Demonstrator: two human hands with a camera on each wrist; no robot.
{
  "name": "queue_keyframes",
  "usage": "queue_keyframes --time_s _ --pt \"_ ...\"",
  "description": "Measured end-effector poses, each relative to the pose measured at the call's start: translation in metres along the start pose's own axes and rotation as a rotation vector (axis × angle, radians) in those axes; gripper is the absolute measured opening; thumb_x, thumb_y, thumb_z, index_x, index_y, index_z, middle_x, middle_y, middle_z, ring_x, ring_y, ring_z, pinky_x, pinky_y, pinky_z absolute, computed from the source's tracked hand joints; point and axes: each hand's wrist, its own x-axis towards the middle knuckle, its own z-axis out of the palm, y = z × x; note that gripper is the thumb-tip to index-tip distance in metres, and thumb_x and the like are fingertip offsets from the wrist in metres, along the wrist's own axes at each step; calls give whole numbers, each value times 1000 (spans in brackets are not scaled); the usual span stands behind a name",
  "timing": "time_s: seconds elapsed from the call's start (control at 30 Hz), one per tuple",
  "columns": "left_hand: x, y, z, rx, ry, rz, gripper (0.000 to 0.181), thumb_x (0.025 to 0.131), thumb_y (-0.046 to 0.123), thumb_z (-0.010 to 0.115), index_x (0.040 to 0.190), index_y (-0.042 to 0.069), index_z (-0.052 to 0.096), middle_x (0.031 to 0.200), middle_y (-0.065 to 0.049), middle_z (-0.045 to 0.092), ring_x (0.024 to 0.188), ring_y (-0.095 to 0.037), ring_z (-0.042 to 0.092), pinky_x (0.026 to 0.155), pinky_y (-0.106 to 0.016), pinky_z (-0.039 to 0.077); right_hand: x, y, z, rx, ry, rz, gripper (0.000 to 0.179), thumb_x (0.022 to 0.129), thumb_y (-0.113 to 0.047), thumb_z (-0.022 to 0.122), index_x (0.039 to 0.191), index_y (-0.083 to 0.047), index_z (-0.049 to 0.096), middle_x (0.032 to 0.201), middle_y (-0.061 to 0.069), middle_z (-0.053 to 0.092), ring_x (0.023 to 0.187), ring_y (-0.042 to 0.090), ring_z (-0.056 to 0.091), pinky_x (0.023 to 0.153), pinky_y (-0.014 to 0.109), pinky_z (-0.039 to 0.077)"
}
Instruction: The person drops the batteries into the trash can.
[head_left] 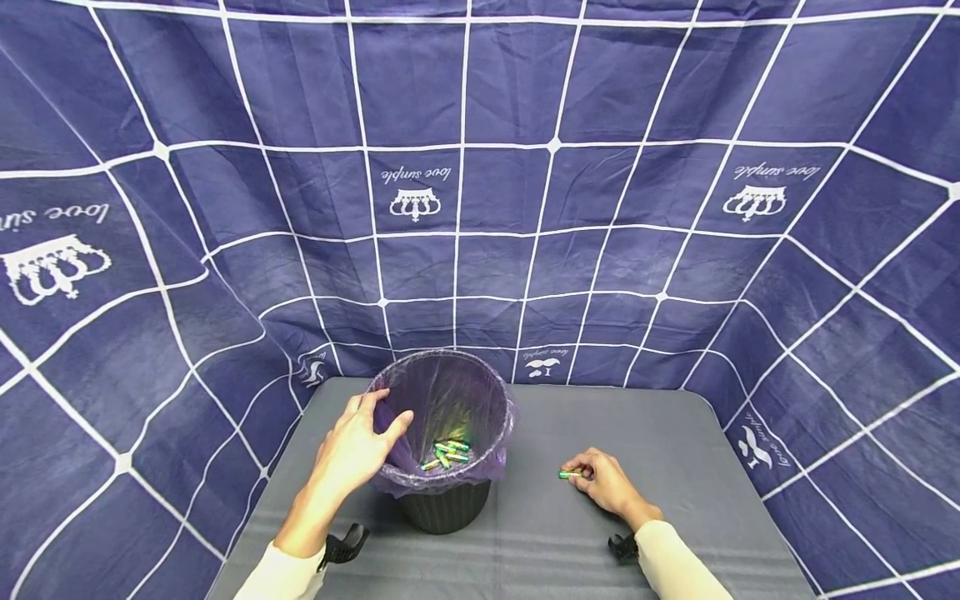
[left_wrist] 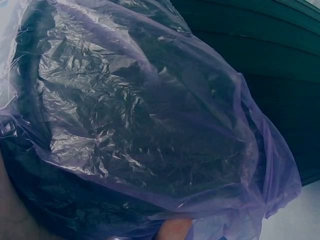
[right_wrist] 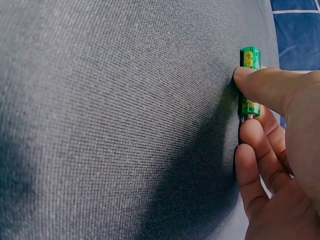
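Observation:
My right hand (head_left: 606,482) pinches a green and gold battery (right_wrist: 250,57) at the grey tabletop. In the right wrist view, the thumb (right_wrist: 270,82) lies across its middle, with fingers behind it and its metal tip pointing down. My left hand (head_left: 351,446) is at the left rim of a dark ribbed bin (head_left: 446,507), thumb and fingers spread over the edge. A translucent purple bag (left_wrist: 150,110) lines the bin and folds over its rim. Several green and gold batteries (head_left: 450,454) lie inside the bag at the bottom.
The grey tabletop (head_left: 555,542) extends around the bin and to the right. Blue cloth (head_left: 495,200) with white grid lines hangs behind and along both sides. Each wrist wears a black strap (head_left: 345,543).

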Motion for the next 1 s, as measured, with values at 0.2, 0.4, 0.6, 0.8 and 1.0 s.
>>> queue_keyframes --time_s 0.2,0.4,0.6,0.8,1.0 --pt "-1 1 -2 -12 -3 2 81 113 69 63 174 16 52 178 -23 50 153 -65 59 116 -83 52 1 0 -1 -3 -8 -7 14 97 -6 93 106 -16 89 97 -2 72 84 -2 60 77 21 54" --pt "0 1 -2 -12 -8 5 83 113 71 61 175 17 51 179 -23 49 154 -65 58 116 -83 51 4 1 0 -1 8 -21 14 97 -4 92 105 -14 89 94 -1 71 81 -1 59 75 20 52" --pt "0 0 -2 -14 -7 7 81 113 69 63 174 17 51 178 -23 50 154 -64 58 116 -83 51 6 -2 -5 12 -1 -4 13 98 -3 91 108 -12 89 95 1 72 81 -2 60 74 19 52" --pt "0 0 -3 -19 -13 3 83 113 71 62 175 17 51 179 -22 49 154 -64 58 116 -83 51 15 -10 -14 13 24 -12 14 98 -3 91 108 -13 89 96 -1 71 82 -4 59 75 19 53" --pt "-1 1 -2 -20 -15 1 84 112 73 62 174 16 51 178 -23 50 154 -64 59 115 -83 52 25 -26 -25 16 49 -37 16 98 -1 91 109 -12 89 96 -2 72 83 -2 59 73 19 53"
